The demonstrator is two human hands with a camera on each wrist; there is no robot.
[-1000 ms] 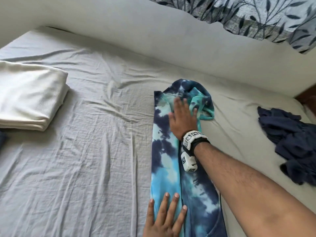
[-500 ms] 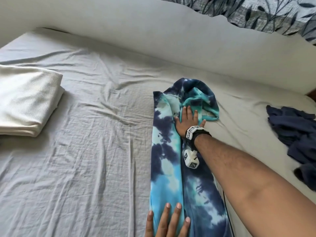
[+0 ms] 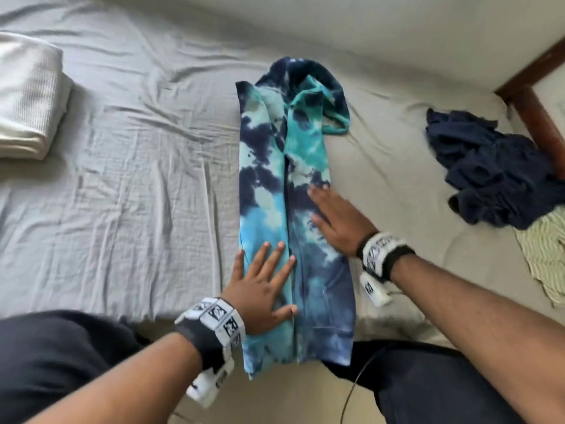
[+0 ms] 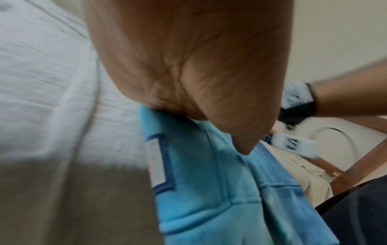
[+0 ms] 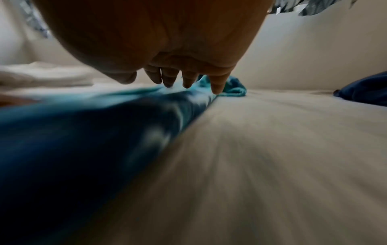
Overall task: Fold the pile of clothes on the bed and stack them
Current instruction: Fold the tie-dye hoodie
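A blue tie-dye hoodie (image 3: 275, 166) lies folded into a long narrow strip on the bed, its hood at the far end. My left hand (image 3: 263, 289) lies flat with spread fingers on the strip's near left part. My right hand (image 3: 333, 218) is flat on the strip's right side around its middle, fingers straight. The left wrist view shows my palm (image 4: 188, 66) pressing the light blue fabric (image 4: 209, 199). In the right wrist view my straight fingers (image 5: 217, 82) touch the hoodie (image 5: 83, 132).
A folded white cloth stack (image 3: 27, 99) sits at the far left of the bed. A crumpled navy garment (image 3: 495, 166) and a pale green striped one (image 3: 547, 255) lie at the right, beside a wooden bed post (image 3: 541, 117). Grey sheet (image 3: 137, 179) lies between.
My right hand has slid from near the hood back toward me along the strip's right side. The left hand stays flat on the near end. The view has tilted downward.
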